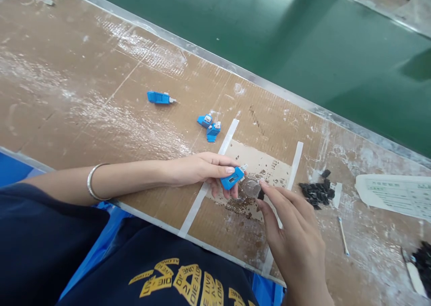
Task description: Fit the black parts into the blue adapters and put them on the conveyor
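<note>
My left hand (pixel 202 169) is closed on a small blue plastic device (pixel 232 178), thumb on top and fingers underneath. A window shows in its face, and a clear tip points up and to the right. Close by on the right, my right hand (pixel 294 225) pinches a small black piece (pixel 261 194) between thumb and index finger, apart from the device. Under both hands lies a pale, worn patch (pixel 256 155) between two strips of white tape (pixel 195 209). Farther up the table are three more blue devices, one alone (pixel 159 98) and two touching (pixel 212 130).
A pile of black pieces (pixel 316 193) lies right of my right hand, near a printed sheet (pixel 397 193) and a cotton swab (pixel 343 236). More black pieces (pixel 422 259) sit at the right edge. A green belt-like surface (pixel 269 36) runs beyond the table's metal edge.
</note>
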Demonstrator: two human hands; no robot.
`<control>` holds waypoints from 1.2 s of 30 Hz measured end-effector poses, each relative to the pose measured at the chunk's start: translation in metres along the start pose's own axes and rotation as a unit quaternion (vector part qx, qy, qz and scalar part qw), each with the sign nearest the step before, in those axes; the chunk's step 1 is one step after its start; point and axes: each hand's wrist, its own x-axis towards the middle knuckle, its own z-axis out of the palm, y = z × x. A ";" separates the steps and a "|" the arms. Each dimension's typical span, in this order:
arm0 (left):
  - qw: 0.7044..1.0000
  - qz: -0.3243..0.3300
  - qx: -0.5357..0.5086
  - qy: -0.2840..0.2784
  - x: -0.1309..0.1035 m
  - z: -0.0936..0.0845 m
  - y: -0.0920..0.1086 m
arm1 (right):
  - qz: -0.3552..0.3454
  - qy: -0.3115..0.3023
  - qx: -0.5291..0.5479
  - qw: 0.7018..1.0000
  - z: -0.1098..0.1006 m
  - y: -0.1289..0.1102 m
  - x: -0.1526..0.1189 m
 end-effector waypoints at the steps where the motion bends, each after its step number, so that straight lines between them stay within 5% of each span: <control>1: 1.000 -0.004 -0.002 -0.002 0.000 0.000 0.000 | -0.004 -0.001 -0.007 1.000 0.000 0.000 0.000; 11: 1.000 -0.013 -0.018 -0.001 0.000 0.003 -0.003 | -0.006 -0.013 -0.017 1.000 -0.002 0.000 -0.004; 16: 0.999 -0.021 -0.045 0.013 0.000 0.008 -0.007 | 0.132 0.021 0.063 0.989 -0.002 -0.009 -0.006; 19: 0.997 -0.011 -0.073 0.014 0.000 0.013 -0.010 | 0.256 0.075 0.231 0.936 -0.007 -0.021 -0.008; 23: 0.994 0.012 -0.111 -0.006 -0.001 0.019 -0.014 | 0.331 0.105 0.402 0.847 -0.013 -0.031 -0.010; 29: 0.989 0.024 -0.144 -0.014 -0.002 0.023 -0.017 | 0.329 0.114 0.484 0.803 -0.010 -0.032 -0.001; 34: 0.988 0.011 -0.149 -0.033 -0.003 0.023 -0.016 | 0.351 0.111 0.619 0.694 -0.008 -0.034 0.005; 36: 0.989 0.000 -0.147 -0.032 -0.004 0.023 -0.016 | 0.355 0.115 0.640 0.672 -0.008 -0.033 0.005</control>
